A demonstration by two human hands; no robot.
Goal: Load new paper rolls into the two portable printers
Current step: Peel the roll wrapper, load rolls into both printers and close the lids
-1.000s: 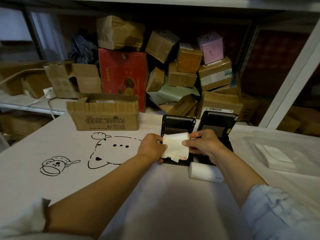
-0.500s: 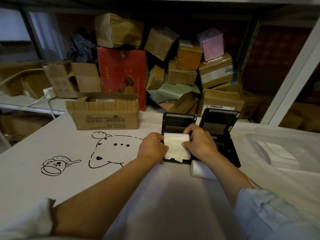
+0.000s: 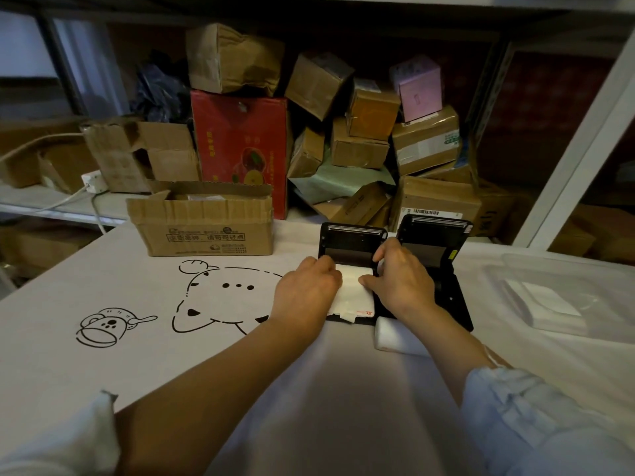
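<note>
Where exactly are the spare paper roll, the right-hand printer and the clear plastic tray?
spare paper roll [image 3: 391, 336]: head view, on its left end.
right-hand printer [image 3: 433, 235]: head view, on its raised lid.
clear plastic tray [image 3: 549, 269]: head view, on its far rim.

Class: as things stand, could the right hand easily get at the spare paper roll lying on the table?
Probably yes: the spare paper roll lies uncovered just under the right hand, though that hand is busy on the roll in the left printer.

The counter has a white cover with black cartoon drawings. On it stand an open cardboard box, two open black printers side by side, a white paper roll just in front of them, and a clear plastic tray at the right.
</note>
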